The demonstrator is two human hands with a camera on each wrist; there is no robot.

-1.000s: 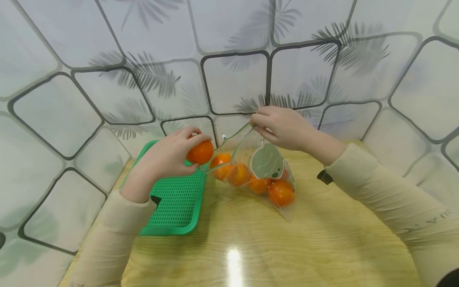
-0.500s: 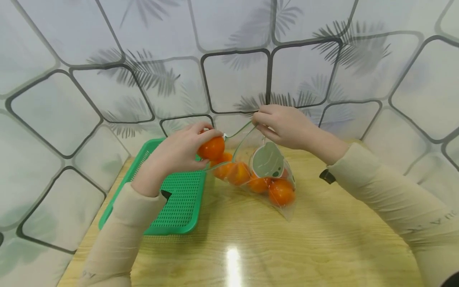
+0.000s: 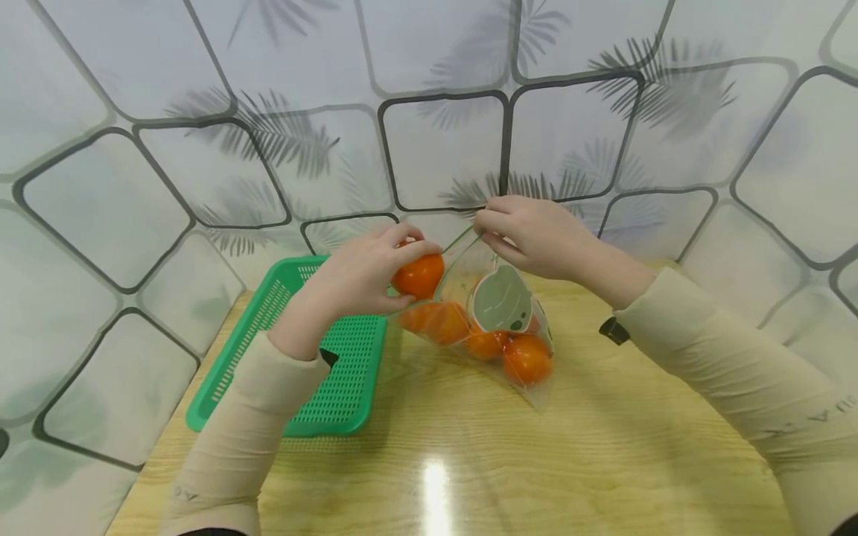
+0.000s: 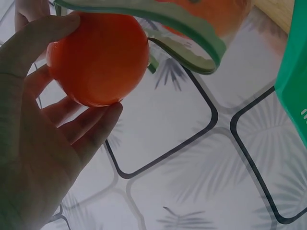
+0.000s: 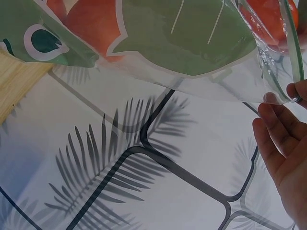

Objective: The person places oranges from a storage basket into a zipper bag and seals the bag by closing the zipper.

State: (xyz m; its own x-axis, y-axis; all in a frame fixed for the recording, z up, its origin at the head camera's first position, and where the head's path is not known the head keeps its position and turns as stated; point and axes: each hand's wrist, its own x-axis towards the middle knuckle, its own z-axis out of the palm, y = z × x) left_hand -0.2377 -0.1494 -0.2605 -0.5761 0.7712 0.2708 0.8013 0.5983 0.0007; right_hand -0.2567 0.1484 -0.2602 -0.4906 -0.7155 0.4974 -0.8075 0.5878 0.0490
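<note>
My left hand (image 3: 358, 269) grips a glossy orange (image 3: 421, 275), thumb on one side and fingers curled round the other. The fruit is at the mouth of a clear zip bag (image 3: 501, 299) with a green seal strip and a leaf-green printed patch. In the left wrist view the green-edged rim (image 4: 211, 43) passes over the top of the held orange (image 4: 98, 60). My right hand (image 3: 536, 237) pinches the upper edge of the bag's mouth and keeps it raised. Several more oranges (image 3: 527, 359) lie inside the bag, partly behind the printed patch.
A green perforated plastic basket (image 3: 355, 424) stands left of the bag, partly under my left forearm. Both rest on a light wooden table (image 3: 536, 461). A pale cloth (image 3: 442, 156) with dark outlines and leaf prints rises behind and at both sides.
My left hand has carried the orange rightward, from above the basket's edge to the bag's mouth. The right hand has hardly moved, and the bag stays in place.
</note>
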